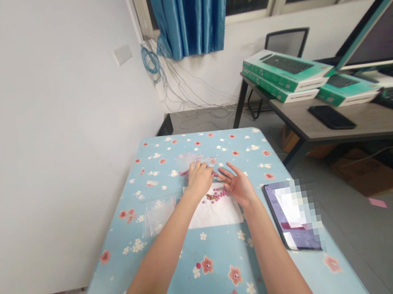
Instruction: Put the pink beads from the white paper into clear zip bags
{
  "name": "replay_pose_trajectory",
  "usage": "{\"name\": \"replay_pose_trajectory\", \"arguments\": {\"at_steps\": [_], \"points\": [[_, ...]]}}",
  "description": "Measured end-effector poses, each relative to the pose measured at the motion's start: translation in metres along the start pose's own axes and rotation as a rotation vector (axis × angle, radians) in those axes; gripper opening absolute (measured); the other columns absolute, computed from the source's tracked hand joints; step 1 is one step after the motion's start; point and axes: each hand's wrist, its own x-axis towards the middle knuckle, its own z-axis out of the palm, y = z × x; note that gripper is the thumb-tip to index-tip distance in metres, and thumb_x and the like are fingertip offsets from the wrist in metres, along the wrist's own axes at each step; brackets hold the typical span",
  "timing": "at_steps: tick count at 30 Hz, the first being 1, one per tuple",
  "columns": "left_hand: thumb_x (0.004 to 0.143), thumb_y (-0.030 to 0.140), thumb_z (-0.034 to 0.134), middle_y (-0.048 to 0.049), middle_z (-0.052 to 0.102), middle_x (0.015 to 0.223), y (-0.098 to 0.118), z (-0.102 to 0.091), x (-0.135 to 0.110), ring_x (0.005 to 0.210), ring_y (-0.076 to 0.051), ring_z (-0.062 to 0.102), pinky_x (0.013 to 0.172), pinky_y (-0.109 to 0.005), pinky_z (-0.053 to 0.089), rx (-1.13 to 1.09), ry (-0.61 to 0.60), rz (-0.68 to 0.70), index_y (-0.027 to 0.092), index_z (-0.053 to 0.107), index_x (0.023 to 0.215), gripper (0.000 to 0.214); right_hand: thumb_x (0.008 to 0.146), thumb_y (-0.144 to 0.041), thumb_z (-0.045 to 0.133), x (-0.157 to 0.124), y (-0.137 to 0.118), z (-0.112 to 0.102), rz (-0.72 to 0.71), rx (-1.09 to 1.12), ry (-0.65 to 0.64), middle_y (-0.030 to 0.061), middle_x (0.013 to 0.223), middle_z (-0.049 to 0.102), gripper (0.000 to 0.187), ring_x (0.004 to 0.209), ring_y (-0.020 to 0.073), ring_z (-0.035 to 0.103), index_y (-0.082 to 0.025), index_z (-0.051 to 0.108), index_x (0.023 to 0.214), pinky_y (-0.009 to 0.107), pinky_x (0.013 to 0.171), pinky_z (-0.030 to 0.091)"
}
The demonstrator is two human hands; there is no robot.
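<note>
My left hand point(201, 179) is curled palm down over the far edge of a white sheet of paper point(212, 216), with a pile of small pink beads point(185, 173) just beside and under its fingers. What its fingertips hold is hidden. My right hand point(239, 186) is open, palm turned inward and fingers spread, at the right side of the paper. Between the hands, loose pink and brownish beads point(215, 195) lie scattered on the sheet. A clear plastic bag point(193, 159) lies beyond my left hand, and more clear bags point(157, 217) lie left of the paper.
The blue flowered table point(191, 290) stands against a white wall on the left. A phone point(292, 216) with a lit screen lies near the right edge. Farther right, a desk holds green keyboard boxes point(285, 70), a dark phone point(331, 116) and a monitor point(384, 27).
</note>
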Motion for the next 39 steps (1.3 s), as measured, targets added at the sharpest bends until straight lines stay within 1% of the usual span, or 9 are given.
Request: {"name": "replay_pose_trajectory", "arguments": {"at_steps": [7,12,17,21,24,27,30,33,39], "points": [[0.083,0.017,0.051,-0.0105,0.066,0.095,0.003,0.006,0.000,0.098,-0.025,0.051,0.097,-0.044,0.029,0.004,0.015,-0.016,0.015,0.067,0.093,0.019,0.083,-0.026,0.051,-0.003,-0.001,0.002,0.063,0.038,-0.027,0.0024,0.091,0.068,0.022,0.066,0.0130,0.069,-0.024,0.055,0.104,0.014,0.034,0.046],[0.077,0.020,0.060,-0.0092,0.066,0.097,0.006,0.004,0.000,0.098,-0.026,0.052,0.100,-0.045,0.027,-0.016,0.005,-0.014,0.017,0.066,0.098,0.022,0.084,-0.025,0.048,-0.005,-0.002,0.003,0.093,0.071,-0.095,0.0039,0.089,0.069,0.020,0.065,0.0130,0.069,-0.022,0.056,0.103,0.013,0.032,0.044],[0.083,0.019,0.053,-0.0103,0.067,0.095,0.010,-0.001,0.001,0.097,-0.026,0.054,0.099,-0.045,0.028,-0.019,0.022,-0.023,0.016,0.065,0.095,0.017,0.086,-0.026,0.045,-0.010,-0.005,0.004,0.098,0.095,-0.156,0.0054,0.093,0.070,0.024,0.063,0.0121,0.068,-0.022,0.056,0.106,0.011,0.030,0.042],[0.086,0.021,0.049,-0.0089,0.068,0.098,0.010,-0.007,0.000,0.097,-0.024,0.057,0.099,-0.044,0.029,-0.084,0.085,-0.057,0.017,0.063,0.099,0.019,0.085,-0.027,0.047,-0.016,-0.010,0.005,0.075,0.091,-0.234,0.0067,0.107,0.068,0.028,0.063,0.0109,0.068,-0.024,0.055,0.112,0.012,0.032,0.044],[0.087,0.022,0.050,-0.0057,0.070,0.095,0.011,-0.015,-0.003,0.094,-0.022,0.059,0.098,-0.044,0.032,-0.259,0.174,-0.158,0.020,0.064,0.096,0.017,0.084,-0.030,0.050,-0.019,-0.014,0.006,0.037,0.076,-0.314,0.0070,0.116,0.065,0.031,0.064,0.0110,0.068,-0.026,0.055,0.114,0.014,0.034,0.046],[0.083,0.022,0.054,-0.0040,0.071,0.085,0.010,-0.025,-0.009,0.083,-0.019,0.063,0.087,-0.037,0.042,-0.631,0.287,-0.290,0.020,0.065,0.084,0.012,0.082,-0.034,0.052,-0.020,-0.015,0.007,-0.018,0.036,-0.338,0.0075,0.117,0.065,0.033,0.063,0.0109,0.066,-0.026,0.056,0.114,0.014,0.034,0.046],[0.076,0.023,0.060,-0.0040,0.069,0.079,0.008,-0.034,-0.021,0.075,-0.017,0.064,0.075,-0.030,0.047,-1.112,0.381,-0.419,0.017,0.063,0.081,0.008,0.078,-0.035,0.058,-0.020,-0.014,0.010,-0.106,-0.069,-0.251,0.0048,0.109,0.068,0.034,0.060,0.0107,0.064,-0.026,0.058,0.111,0.015,0.033,0.045],[0.070,0.030,0.066,-0.0030,0.069,0.076,0.007,-0.043,-0.039,0.073,-0.015,0.064,0.073,-0.029,0.048,-1.458,0.412,-0.527,0.017,0.062,0.082,0.019,0.071,-0.031,0.068,-0.022,-0.014,0.014,-0.231,-0.268,-0.148,0.0016,0.097,0.070,0.034,0.055,0.0077,0.059,-0.024,0.064,0.104,0.013,0.035,0.043],[0.064,0.034,0.072,-0.0004,0.065,0.074,0.006,-0.056,-0.068,0.070,-0.011,0.061,0.073,-0.026,0.046,-1.660,0.419,-0.643,0.017,0.060,0.084,0.029,0.068,-0.030,0.071,-0.039,-0.021,0.031,-0.330,-0.549,-0.258,-0.0020,0.061,0.062,0.018,0.048,0.0067,0.048,-0.016,0.072,0.080,0.014,0.036,0.037]]}}
